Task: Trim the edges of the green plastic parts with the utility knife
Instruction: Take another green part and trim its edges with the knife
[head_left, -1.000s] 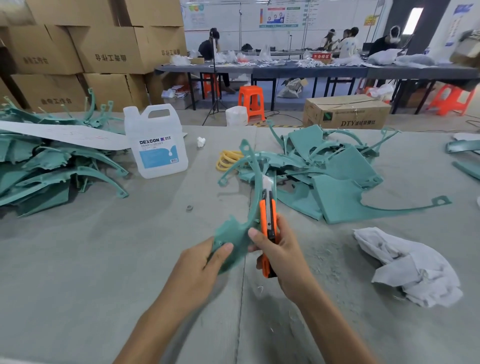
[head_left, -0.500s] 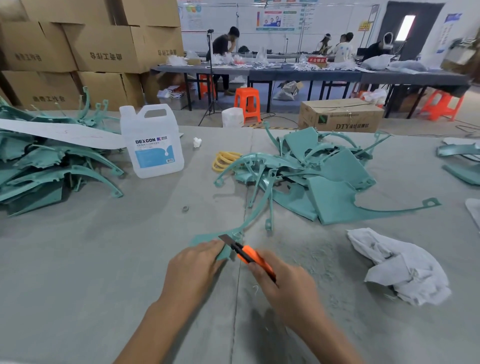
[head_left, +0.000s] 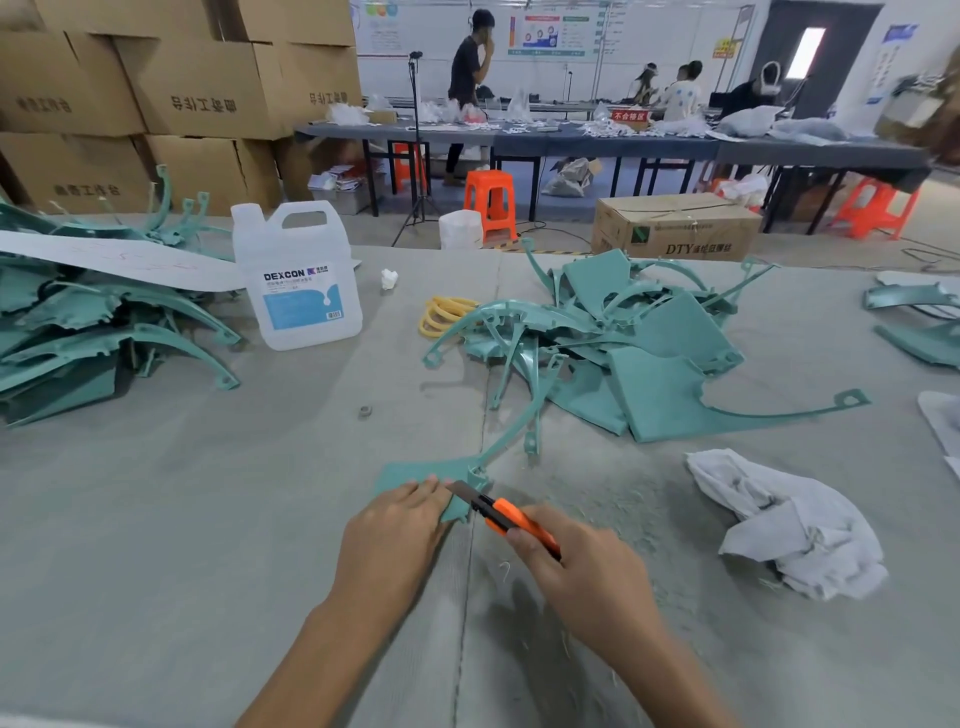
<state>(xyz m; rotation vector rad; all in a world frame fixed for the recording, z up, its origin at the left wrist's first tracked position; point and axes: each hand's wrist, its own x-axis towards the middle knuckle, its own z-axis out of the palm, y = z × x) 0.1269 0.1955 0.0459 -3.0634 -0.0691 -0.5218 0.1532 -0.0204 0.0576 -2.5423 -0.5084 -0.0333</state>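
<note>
A green plastic part (head_left: 415, 475) lies flat on the grey table in front of me, its long thin arm curving away toward the pile. My left hand (head_left: 395, 530) presses down on its wide end with straight fingers. My right hand (head_left: 576, 566) grips an orange utility knife (head_left: 506, 517). The blade rests against the part's near edge, just right of my left fingertips. A pile of green parts (head_left: 649, 338) lies behind the worked part at centre right. Another heap of green parts (head_left: 78, 332) is at the left.
A white DEXCON jug (head_left: 296, 280) stands at the back left, yellow rubber bands (head_left: 441, 314) beside the centre pile. A crumpled white rag (head_left: 795, 530) lies to the right. A small metal nut (head_left: 365, 411) sits mid-table. Plastic shavings lie around my right hand.
A second ago I held the part upright in the air with the knife along it. It has since come down flat on the table, with the blade at its near edge.
</note>
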